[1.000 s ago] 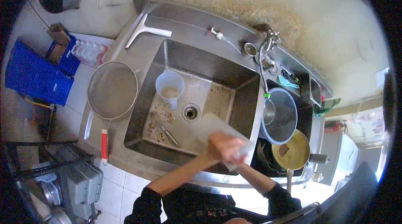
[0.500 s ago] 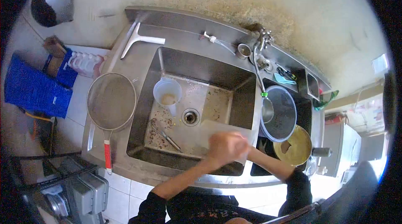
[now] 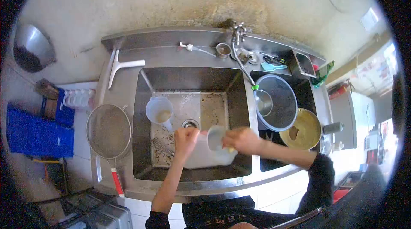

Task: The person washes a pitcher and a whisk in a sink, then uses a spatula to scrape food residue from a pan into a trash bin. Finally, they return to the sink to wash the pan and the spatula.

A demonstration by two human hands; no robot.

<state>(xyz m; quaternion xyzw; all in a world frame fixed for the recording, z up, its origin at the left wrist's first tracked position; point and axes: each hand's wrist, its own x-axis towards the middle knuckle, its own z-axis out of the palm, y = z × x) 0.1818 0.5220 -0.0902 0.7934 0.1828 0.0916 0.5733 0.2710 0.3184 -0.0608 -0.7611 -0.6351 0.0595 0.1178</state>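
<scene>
Grasping translucent container [image 3: 215,141] in right hand [image 3: 242,141], near-right of drain [image 3: 190,124], presumably to catch drips in sink [image 3: 188,78]; with left hand [image 3: 186,141] at drain's near side, cannot tell whether gripping.

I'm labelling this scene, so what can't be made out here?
All in the head view:
Container: blurred; contents unclear.
Yellow bit by the right hand: too small and blurred to identify.
Left hand: blurred; grip unclear.
Whisk: handle mostly hidden by left forearm.
</scene>
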